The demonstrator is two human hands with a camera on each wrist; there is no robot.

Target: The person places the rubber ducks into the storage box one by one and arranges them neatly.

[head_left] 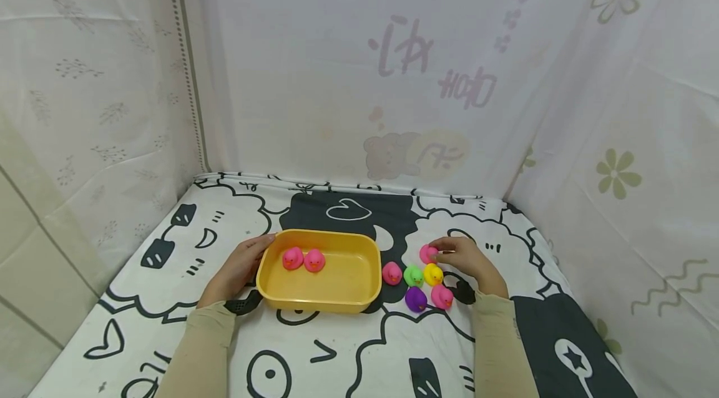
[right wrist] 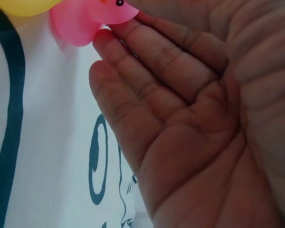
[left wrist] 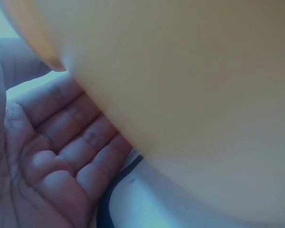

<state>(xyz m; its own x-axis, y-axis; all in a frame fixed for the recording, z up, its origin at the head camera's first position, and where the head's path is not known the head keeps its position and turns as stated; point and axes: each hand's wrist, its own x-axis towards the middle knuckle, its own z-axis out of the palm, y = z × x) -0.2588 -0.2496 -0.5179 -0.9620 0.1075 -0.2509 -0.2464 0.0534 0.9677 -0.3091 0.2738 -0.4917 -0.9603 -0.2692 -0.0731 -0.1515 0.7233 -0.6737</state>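
A shallow yellow plastic tub (head_left: 342, 289) stands on the cloth, with two pink rubber ducks (head_left: 314, 261) side by side inside it. My left hand (head_left: 240, 266) holds the tub's left end; in the left wrist view the thumb is at the rim and the fingers (left wrist: 80, 118) lie against the side. To the right of the tub, my right hand (head_left: 466, 259) pinches a pink rubber duck (head_left: 428, 254) at the far side of a small group. That duck (right wrist: 78, 21) shows partly at the top of the right wrist view, with the thumb and fingertips against it.
Close by lie a green duck (head_left: 414, 276), a yellow duck (head_left: 433, 274), a purple duck (head_left: 416, 299) and two more pink ducks, one near the tub (head_left: 392, 273) and one nearer me (head_left: 442, 297). Printed cloth (head_left: 314, 360) covers the table; pale curtains (head_left: 314, 73) hang around it.
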